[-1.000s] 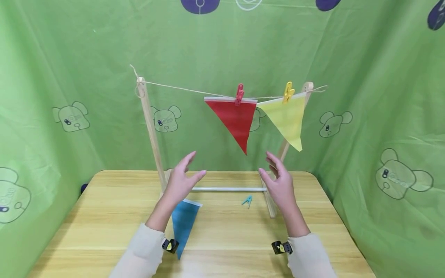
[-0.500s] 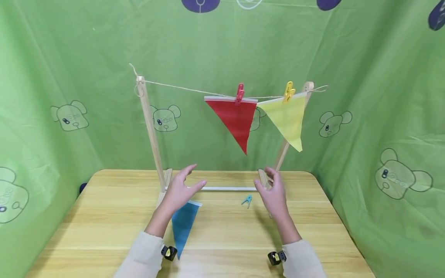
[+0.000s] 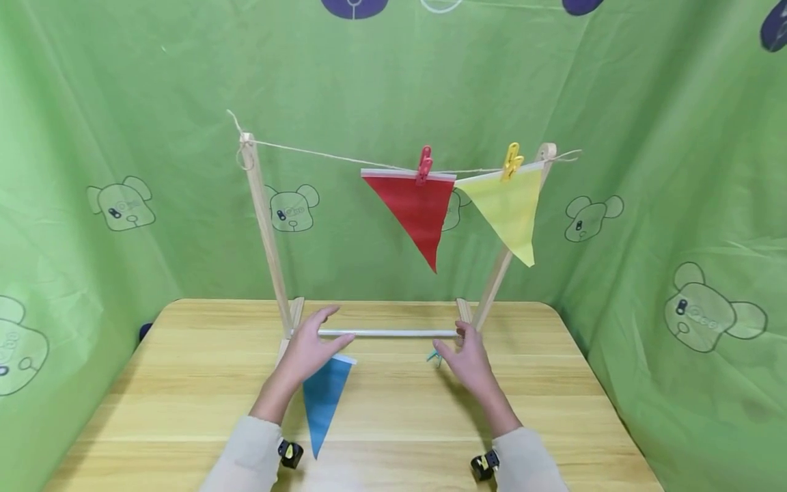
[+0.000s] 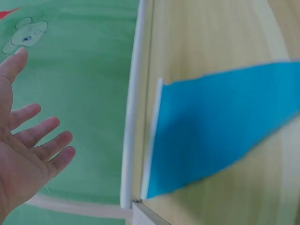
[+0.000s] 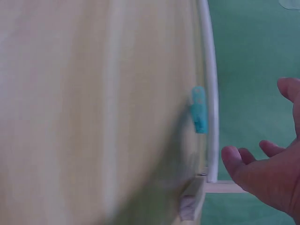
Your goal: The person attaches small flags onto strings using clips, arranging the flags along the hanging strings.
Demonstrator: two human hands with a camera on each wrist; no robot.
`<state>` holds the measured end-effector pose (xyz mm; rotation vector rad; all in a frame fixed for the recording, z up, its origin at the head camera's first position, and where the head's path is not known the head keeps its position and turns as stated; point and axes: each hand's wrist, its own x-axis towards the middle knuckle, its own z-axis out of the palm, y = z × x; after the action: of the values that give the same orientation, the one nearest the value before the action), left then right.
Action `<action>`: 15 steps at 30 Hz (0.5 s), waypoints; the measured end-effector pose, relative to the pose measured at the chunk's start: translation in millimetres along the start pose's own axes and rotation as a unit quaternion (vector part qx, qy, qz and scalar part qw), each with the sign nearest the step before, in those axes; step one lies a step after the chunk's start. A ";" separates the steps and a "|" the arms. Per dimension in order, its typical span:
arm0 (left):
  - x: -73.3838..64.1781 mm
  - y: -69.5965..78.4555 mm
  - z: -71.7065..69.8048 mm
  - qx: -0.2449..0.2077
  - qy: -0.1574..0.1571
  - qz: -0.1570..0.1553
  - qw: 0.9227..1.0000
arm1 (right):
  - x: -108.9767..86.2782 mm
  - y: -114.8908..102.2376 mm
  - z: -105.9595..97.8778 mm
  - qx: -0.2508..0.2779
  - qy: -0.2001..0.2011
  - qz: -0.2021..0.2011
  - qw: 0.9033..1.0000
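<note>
My left hand (image 3: 309, 347) hovers over the upper end of a blue triangular flag (image 3: 327, 400), fingers spread and holding nothing. In the left wrist view the same blue flag (image 4: 211, 126) lies on the table, its white strip toward the rod. My right hand (image 3: 468, 359) is just beside a small turquoise clothespin (image 3: 434, 356), thumb overlapping it in the head view. The right wrist view has the clothespin (image 5: 199, 110) whole, close to the white rod, with the relaxed fingers apart from it. Above, a red flag (image 3: 418, 208) and a yellow flag (image 3: 510, 208) hang on a string.
A red clothespin (image 3: 424, 165) and a yellow clothespin (image 3: 512, 162) clip the hanging flags. The string (image 3: 326, 155) runs between two wooden posts (image 3: 266, 225), joined low down by a white rod (image 3: 393, 333). Green printed cloth (image 3: 381, 82) surrounds the wooden table (image 3: 393, 437).
Both hands have come down toward the table. The right one has also shifted left, up to the turquoise clothespin. The flags have stayed where they were.
</note>
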<state>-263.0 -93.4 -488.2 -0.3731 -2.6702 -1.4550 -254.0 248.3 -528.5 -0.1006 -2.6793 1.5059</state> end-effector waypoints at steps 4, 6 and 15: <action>-1.8 -10.0 -0.1 0.008 -0.001 -0.008 1.000 | 0.7 9.2 5.8 -0.018 -0.012 0.014 1.000; -2.7 -14.3 -0.1 0.012 -0.002 -0.009 1.000 | 0.9 13.4 8.0 -0.025 -0.018 0.017 0.999; -8.7 -34.3 4.1 0.036 -0.007 -0.019 0.999 | -2.0 17.3 14.8 -0.052 -0.039 0.021 0.998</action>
<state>-262.9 -109.3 -520.1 -0.3291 -2.7469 -1.3651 -252.9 244.5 -551.1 -0.1082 -2.8339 1.4096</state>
